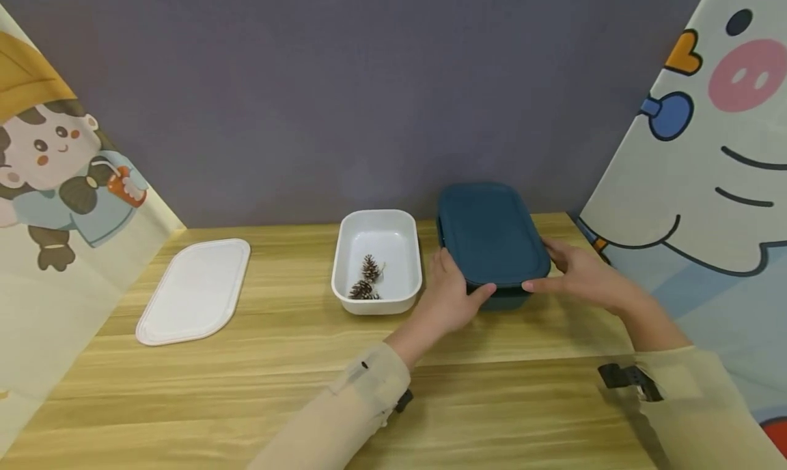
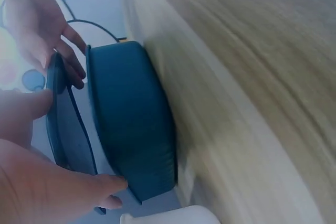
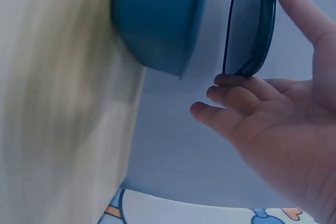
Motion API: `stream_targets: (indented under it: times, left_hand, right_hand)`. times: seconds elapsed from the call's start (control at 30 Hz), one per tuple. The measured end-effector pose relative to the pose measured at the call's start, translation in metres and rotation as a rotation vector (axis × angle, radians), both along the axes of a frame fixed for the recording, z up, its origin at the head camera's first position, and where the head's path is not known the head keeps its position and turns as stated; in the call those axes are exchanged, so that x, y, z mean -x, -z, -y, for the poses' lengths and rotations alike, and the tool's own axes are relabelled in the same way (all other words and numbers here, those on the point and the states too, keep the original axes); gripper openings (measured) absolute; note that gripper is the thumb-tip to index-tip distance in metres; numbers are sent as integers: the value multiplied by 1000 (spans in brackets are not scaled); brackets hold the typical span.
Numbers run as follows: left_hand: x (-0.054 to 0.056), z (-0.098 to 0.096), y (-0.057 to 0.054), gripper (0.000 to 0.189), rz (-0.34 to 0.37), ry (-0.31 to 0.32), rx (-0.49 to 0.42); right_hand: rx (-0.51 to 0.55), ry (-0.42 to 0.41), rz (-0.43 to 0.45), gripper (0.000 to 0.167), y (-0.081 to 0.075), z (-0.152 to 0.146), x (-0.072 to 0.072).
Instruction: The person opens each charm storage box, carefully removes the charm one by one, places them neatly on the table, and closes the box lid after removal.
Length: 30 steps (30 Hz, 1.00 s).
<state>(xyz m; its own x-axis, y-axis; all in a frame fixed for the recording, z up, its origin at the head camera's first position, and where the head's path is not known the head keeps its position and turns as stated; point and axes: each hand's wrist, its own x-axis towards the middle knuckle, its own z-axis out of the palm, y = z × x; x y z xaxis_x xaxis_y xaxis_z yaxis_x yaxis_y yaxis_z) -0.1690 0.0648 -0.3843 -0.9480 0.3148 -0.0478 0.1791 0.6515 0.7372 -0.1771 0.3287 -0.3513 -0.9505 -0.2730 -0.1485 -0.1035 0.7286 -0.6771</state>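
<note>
Currently held lid: dark teal rounded-rectangular lid (image 1: 488, 234), directly over the matching teal container (image 1: 504, 300); both wrist views show a gap between the two.
Left hand (image 1: 447, 294): pinches the lid's left edge near its front corner, thumb above, fingers lower; some fingertips are hidden in the head view.
Right hand (image 1: 581, 275): pinches the right front corner between thumb and fingers, the lower fingers spread clear of the edge in its wrist view.
Teal container interior: concealed by the lid from above; contents cannot be told. Its body is cut off by the right wrist frame.
White container (image 1: 377, 307): stands open just left of the teal one; only a piece of rim enters the left wrist view.
Pinecones (image 1: 371, 268): inside, toward the front; they crowd together, exact count uncertain.
White lid (image 1: 195, 292): flat, well apart at left.
Table (image 1: 246, 395): yellowish wood-grain top, blurred in the wrist views.
Room: grey-purple backdrop (image 1: 307, 101) behind; cartoon-printed panels both sides, figures cropped by the frame.
Sleeves: pale, cut off below.
</note>
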Motion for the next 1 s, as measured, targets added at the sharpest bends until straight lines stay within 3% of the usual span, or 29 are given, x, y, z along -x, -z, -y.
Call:
stream_targets:
  times: [0.27,0.6,0.7,0.87,0.93,1.0]
  left_hand:
    - [6,18,-11,101,-121,36,-170]
    - [7,43,-24,102,-95,37,-315]
    - [7,48,-25,101,-78,39,-339]
    - [5,55,-28,101,-59,34,-305]
    - [3,59,-31,98,-73,3,-212]
    - [2,63,-36,91,-98,-26,-106]
  right_hand:
    - [89,27,-44,110,-18,17,-3]
    - [273,99,-91,105,-27,43,-6]
    - [458,121,-60,105,-28,53,-7]
    - [869,127,-34,104,-30,75,-6]
    - [917,149,-66,104,-32,83,-7]
    - [899,187,-92,104,-35,91,-8]
